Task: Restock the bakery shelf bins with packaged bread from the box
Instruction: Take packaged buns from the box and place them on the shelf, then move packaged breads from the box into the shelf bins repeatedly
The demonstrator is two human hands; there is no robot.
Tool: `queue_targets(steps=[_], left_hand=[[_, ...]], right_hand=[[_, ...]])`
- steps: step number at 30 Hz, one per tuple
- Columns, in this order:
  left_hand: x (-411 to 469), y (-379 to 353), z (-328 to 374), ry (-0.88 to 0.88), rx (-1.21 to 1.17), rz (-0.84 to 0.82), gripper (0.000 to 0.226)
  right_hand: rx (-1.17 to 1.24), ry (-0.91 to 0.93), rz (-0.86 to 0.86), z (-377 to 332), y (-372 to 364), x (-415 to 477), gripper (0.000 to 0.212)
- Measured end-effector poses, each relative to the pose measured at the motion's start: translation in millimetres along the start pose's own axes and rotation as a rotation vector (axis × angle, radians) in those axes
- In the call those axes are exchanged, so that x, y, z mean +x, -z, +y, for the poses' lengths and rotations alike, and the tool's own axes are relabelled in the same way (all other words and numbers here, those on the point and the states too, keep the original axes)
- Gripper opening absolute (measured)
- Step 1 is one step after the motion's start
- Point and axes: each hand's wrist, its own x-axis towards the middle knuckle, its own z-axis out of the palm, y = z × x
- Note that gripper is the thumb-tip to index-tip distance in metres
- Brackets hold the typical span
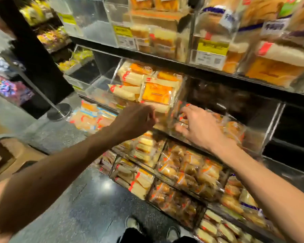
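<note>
Head view: both of my arms reach to the middle shelf. My left hand (137, 118) sits at the front lip of the clear bin (102, 85) that holds the orange-labelled bread packets (156, 92). Its fingers are curled away from the camera, so I cannot tell whether they pinch anything. My right hand (200, 128) lies over the bun packets (233, 128) in the neighbouring bin. Its fingers (185, 109) are spread and half bent, with the tips on the wrappers, but blur hides whether they grip one. The box (9, 160) stands on the floor (95, 199) at far left, well apart from both hands.

Risk, as I judge it: the orange-labelled packets are heaped and lean toward the open front. A careless nudge from my left hand could slide the front one over the lip into the lower bins (188, 171) or onto the floor. A hard press from my right hand could crush the soft buns.
</note>
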Motion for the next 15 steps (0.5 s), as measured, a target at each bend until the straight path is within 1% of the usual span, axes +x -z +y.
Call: queue_targets(steps=[3, 6, 10, 13, 15], left_hand=[[-80, 40, -59, 0.136, 0.198, 0.0, 0.017], [-170, 66, -120, 0.32, 0.324, 0.019, 0.02], [-291, 93, -186, 0.529, 0.398, 0.095, 0.034], [-384, 108, -241, 0.814, 0.441, 0.035, 0.054], [-443, 119, -281, 0.839, 0.509, -0.029, 0.044]], right_hand=[[0.064, 0.211, -0.049, -78, -26, 15, 0.046], [0.181, 0.435, -0.134, -170, -64, 27, 0.04], [0.119, 0.699, -0.208, -297, -104, 38, 0.039], [0.088, 0.893, -0.299, -391, -134, 46, 0.042], [0.053, 0.983, -0.344, -462, -154, 53, 0.045]])
